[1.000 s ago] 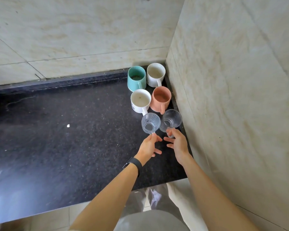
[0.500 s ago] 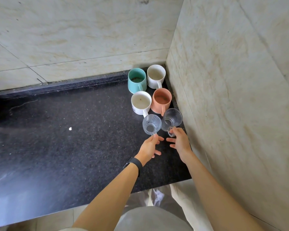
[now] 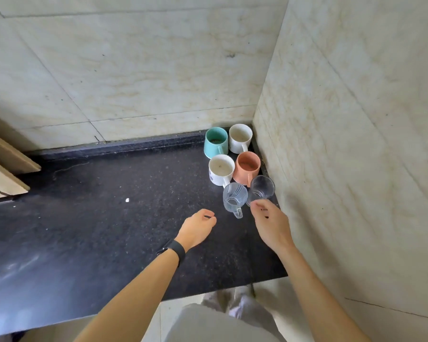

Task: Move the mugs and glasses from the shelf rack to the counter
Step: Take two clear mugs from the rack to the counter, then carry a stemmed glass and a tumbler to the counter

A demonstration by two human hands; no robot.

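Two clear glass mugs stand on the black counter [image 3: 104,225] near the right wall: a ribbed one [image 3: 234,197] and a plainer one [image 3: 263,188] to its right. Behind them sit a white mug [image 3: 220,169], an orange mug [image 3: 248,166], a teal mug [image 3: 216,141] and another white mug [image 3: 240,139] in the corner. My left hand [image 3: 198,228] hovers left of and below the ribbed glass, fingers loosely curled, holding nothing. My right hand [image 3: 271,223] is just in front of the right glass, hiding its base, fingers loose and empty.
Marble-tiled walls close the counter at the back [image 3: 134,82] and on the right [image 3: 344,144]. A wooden cabinet edge [image 3: 5,166] juts in at the far left. A small white speck [image 3: 127,200] lies on the counter. The counter's front edge runs below my forearms.
Both hands have come off the two glasses and drawn back toward me, the left one further to the left. The glasses stay standing on the counter. The camera has tilted up.
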